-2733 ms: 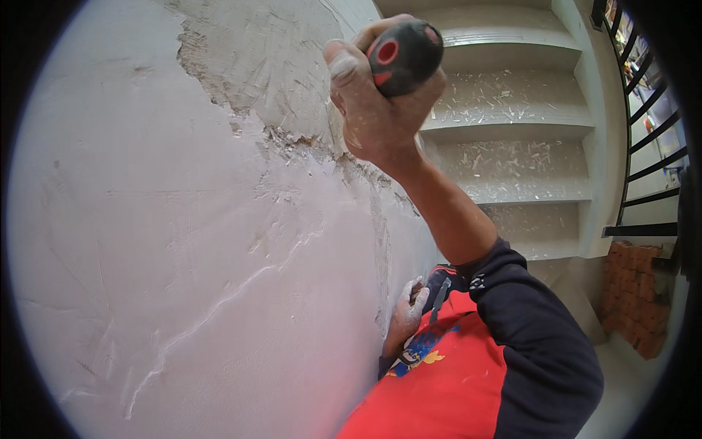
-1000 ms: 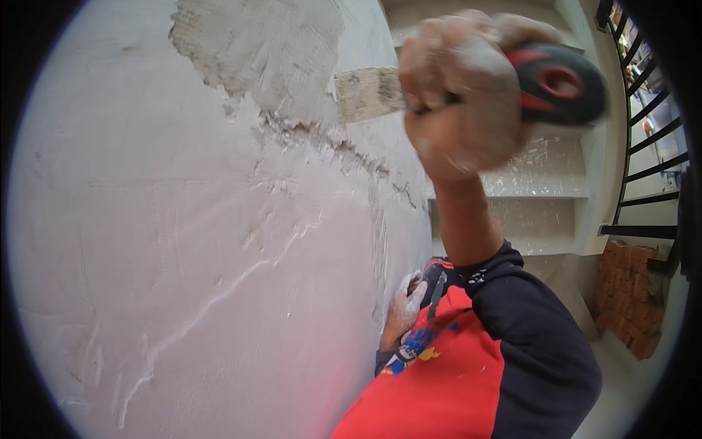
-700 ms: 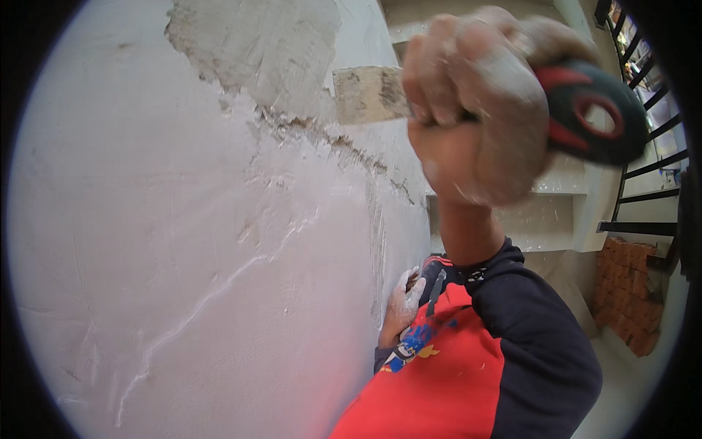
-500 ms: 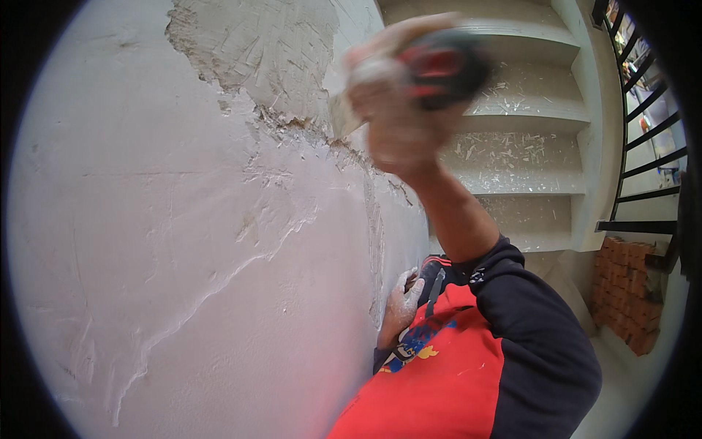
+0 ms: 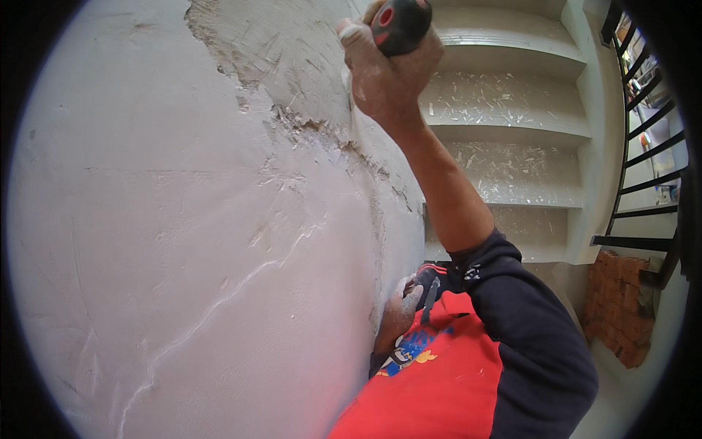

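The black tool [image 5: 404,28] (red-trimmed) is held up beside the chipped wall [image 5: 212,212].

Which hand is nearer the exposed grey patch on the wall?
Right. The right hand is beside the exposed grey patch; the left hand is lower in view, by the red shirt.

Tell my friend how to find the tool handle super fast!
Find the pale staircase right of the big plastered wall, then look where they meet at the picture's top. There the raised right hand grips a tool handle. It is black and rounded with red patches, unlike the plain, straight black railing on the far right.
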`<state>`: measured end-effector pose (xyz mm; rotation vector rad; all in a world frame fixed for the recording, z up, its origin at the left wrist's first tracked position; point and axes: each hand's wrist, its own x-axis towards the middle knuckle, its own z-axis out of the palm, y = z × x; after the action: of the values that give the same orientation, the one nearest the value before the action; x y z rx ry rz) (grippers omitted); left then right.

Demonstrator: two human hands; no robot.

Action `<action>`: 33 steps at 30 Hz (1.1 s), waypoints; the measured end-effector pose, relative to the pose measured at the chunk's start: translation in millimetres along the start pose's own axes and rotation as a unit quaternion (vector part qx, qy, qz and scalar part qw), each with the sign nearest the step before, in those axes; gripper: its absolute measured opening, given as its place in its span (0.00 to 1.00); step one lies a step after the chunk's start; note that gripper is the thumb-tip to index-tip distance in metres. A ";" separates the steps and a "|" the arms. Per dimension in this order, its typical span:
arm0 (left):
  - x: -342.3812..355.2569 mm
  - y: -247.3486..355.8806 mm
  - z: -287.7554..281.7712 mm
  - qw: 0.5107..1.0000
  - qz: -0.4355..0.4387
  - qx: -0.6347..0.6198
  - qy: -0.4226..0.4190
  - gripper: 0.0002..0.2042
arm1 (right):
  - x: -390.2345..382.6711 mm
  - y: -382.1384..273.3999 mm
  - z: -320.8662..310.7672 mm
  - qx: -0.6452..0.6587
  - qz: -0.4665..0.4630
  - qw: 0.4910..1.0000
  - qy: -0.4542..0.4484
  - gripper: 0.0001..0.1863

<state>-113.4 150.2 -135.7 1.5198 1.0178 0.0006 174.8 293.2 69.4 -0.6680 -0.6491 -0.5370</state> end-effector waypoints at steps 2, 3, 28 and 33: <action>-3.9 5.7 -1.4 1.000 0.003 -0.007 -0.005 0.21 | -2.8 -5.7 -7.5 0.071 0.178 0.981 -0.009 0.12; -3.8 7.0 -1.4 1.000 0.002 0.002 -0.005 0.21 | -5.8 -3.0 -11.7 0.160 0.316 0.935 -0.001 0.12; 6.5 0.6 3.7 0.999 -0.009 -0.028 -0.018 0.21 | 27.3 24.5 10.5 -0.017 0.035 0.999 0.029 0.12; 5.1 -1.8 -0.3 1.000 -0.015 -0.014 -0.015 0.21 | 53.2 1.1 -1.1 0.216 0.144 0.964 0.054 0.12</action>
<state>-111.5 153.1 -139.9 1.4753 1.0133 -0.0282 211.9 280.2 105.2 -0.3087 -0.5300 -0.1486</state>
